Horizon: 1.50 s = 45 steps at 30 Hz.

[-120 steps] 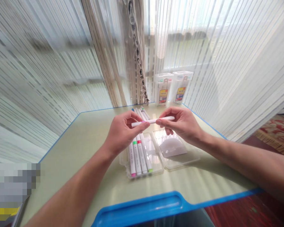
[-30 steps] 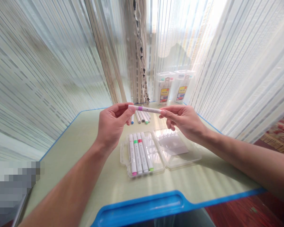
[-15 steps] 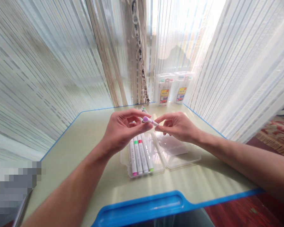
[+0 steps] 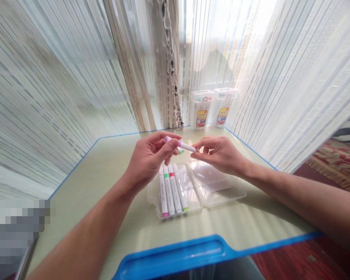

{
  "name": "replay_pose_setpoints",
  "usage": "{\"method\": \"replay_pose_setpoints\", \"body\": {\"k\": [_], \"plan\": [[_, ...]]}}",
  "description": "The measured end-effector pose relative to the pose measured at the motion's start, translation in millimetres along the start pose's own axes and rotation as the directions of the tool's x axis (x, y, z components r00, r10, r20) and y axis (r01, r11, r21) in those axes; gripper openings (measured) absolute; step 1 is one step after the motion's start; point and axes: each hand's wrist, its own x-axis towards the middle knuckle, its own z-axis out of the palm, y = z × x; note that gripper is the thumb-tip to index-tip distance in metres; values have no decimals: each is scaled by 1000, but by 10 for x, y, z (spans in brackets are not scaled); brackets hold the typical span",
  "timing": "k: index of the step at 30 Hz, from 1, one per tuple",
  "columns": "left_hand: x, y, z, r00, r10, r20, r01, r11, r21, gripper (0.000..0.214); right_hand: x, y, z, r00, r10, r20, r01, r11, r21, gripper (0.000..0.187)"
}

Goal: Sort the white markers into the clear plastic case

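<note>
A white marker with purple ends [image 4: 187,147] is held level above the table between both hands. My left hand [image 4: 154,157] pinches its purple-capped end between thumb and fingers. The other end sits in the fingertips of my right hand [image 4: 218,153]. Below them lies an open clear plastic case [image 4: 195,208], hinged in the middle. Its left half holds several white markers [image 4: 172,190] side by side, with pink, green and red marks. In its right half is a white paper insert [image 4: 214,179]. Behind my hands more markers [image 4: 179,149] lie on the table, partly hidden.
Two clear marker cases [image 4: 201,111] with printed labels stand upright at the table's back corner. String curtains [image 4: 61,70] hang around the back and sides. The pale green table [image 4: 84,175] has a blue edge with a moulded tray [image 4: 175,254] at the front.
The marker has turned more side-on, so more of its barrel shows. My left hand has shifted slightly left along it, and markers behind the hands have come into view.
</note>
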Motion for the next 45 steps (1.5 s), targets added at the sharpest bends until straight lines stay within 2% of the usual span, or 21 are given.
{"method": "replay_pose_setpoints", "body": {"k": [4,6,9,12,15,18,23,30,35,41,45], "plan": [[60,-50,-37,969,-73,-235,84,996,34,19,-28,-20,18,997,-67,-25,66,998,-18,20],[79,-78,-63,945,-145,-293,161,987,28,15,-56,-57,27,993,-99,-67,100,995,15,25],[93,-107,-79,920,-228,-319,246,969,14,13,-102,-145,33,972,-183,-146,195,978,76,26],[91,-108,-63,917,-271,-293,286,958,10,15,-146,-247,31,944,-281,-175,301,948,100,25],[78,-92,-43,921,-302,-244,310,951,-6,18,-187,-336,36,931,-318,-180,343,931,127,25],[60,-80,-42,919,-342,-193,347,938,-10,23,-223,-400,56,942,-285,-176,319,924,211,24],[44,-79,-63,908,-399,-127,406,913,32,30,-265,-465,87,980,-165,-115,198,884,423,26],[34,-68,-81,913,-401,-77,407,908,103,32,-277,-538,67,973,-178,-146,229,829,510,22],[28,-71,-86,913,-405,-48,408,900,157,36,-274,-549,56,959,-214,-183,277,838,469,19],[22,-64,-63,917,-399,-15,396,904,158,47,-279,-539,42,930,-296,-216,356,870,341,21],[20,-83,-52,924,-381,-34,381,906,183,48,-275,-553,10,902,-400,-163,429,874,229,17]]}}
